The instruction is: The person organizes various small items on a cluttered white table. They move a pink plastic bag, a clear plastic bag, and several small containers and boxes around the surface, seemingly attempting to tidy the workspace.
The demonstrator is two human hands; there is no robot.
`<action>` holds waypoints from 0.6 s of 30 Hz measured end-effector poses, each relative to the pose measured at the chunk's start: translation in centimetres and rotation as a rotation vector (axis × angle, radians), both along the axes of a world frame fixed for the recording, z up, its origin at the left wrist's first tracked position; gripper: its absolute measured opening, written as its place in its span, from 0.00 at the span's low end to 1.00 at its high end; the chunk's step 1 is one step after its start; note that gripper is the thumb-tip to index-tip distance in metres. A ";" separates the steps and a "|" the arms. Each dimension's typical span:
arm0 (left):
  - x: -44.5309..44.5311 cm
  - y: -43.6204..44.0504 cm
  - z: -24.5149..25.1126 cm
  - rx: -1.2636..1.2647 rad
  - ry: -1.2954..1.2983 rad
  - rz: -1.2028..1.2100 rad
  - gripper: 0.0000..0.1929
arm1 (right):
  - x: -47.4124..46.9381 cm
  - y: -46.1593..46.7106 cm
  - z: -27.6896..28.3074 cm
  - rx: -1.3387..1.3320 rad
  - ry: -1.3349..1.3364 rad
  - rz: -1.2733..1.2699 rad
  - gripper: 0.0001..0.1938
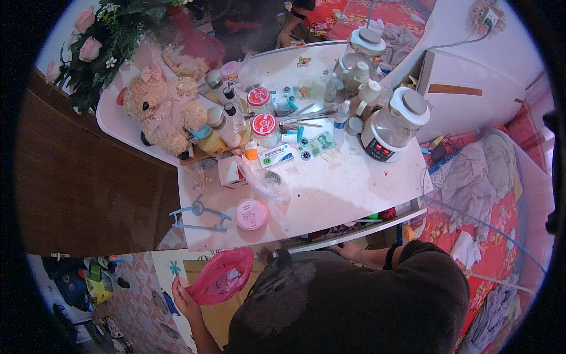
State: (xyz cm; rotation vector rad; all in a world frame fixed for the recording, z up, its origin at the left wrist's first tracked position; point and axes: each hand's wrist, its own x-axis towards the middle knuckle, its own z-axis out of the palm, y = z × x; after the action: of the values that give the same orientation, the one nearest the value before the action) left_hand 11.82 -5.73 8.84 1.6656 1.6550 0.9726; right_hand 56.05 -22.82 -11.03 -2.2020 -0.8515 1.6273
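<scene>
Low on the left, my left hand (pixel 186 297) grips the rim of a pink plastic bag (pixel 208 283). The bag's mouth gapes, and crumpled whitish scraps (pixel 230 278) lie inside. My right hand (pixel 350 251) is at the front of a partly pulled-out drawer (pixel 318 243) under the white dressing table (pixel 345 190). Its fingers are partly hidden, so their grip is unclear. Small items, among them a green one (pixel 372 216) and a red one (pixel 388 213), show in the drawer. A pink round tub (pixel 252 214) and a clear plastic bag (pixel 269 186) sit on the tabletop nearby.
Behind stand a glass electric kettle (pixel 400 124), a spray bottle (pixel 342 115), red-lidded jars (pixel 265 125), a medicine box (pixel 276 155), a banknote (pixel 323 144) and a teddy bear (pixel 163 110). A blue plastic frame (pixel 200 219) lies at the left edge. A mirror (pixel 265 26) rises behind; a bed (pixel 482 230) is at right.
</scene>
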 end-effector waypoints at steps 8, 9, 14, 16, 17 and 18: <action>-0.8 -1.1 -1.2 0.011 0.259 -0.026 0.17 | -0.4 -0.2 -1.3 0.139 -0.102 -0.019 0.21; -0.5 -1.2 -1.3 -0.012 0.204 -0.020 0.17 | -0.3 -0.2 -1.2 0.098 -0.166 0.027 0.21; -0.4 -0.8 -1.9 -0.232 0.010 0.031 0.17 | -0.4 0.4 -0.1 0.030 -0.486 0.202 0.19; -0.7 -0.5 -2.3 -0.180 0.059 0.013 0.17 | -0.3 0.9 -0.1 0.052 -0.520 0.182 0.19; -0.9 -0.3 -2.4 -0.153 0.083 0.004 0.17 | -0.3 1.2 -0.4 0.088 -0.540 0.172 0.19; -1.1 -0.1 -2.5 -0.153 0.103 0.007 0.17 | -0.2 1.6 -0.8 0.089 -0.569 0.163 0.19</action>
State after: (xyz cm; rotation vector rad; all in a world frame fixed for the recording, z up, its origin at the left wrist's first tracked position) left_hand 10.74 -5.87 6.31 1.6323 1.7567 0.7543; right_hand 55.86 -21.27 -11.79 -2.6250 -1.2447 0.9890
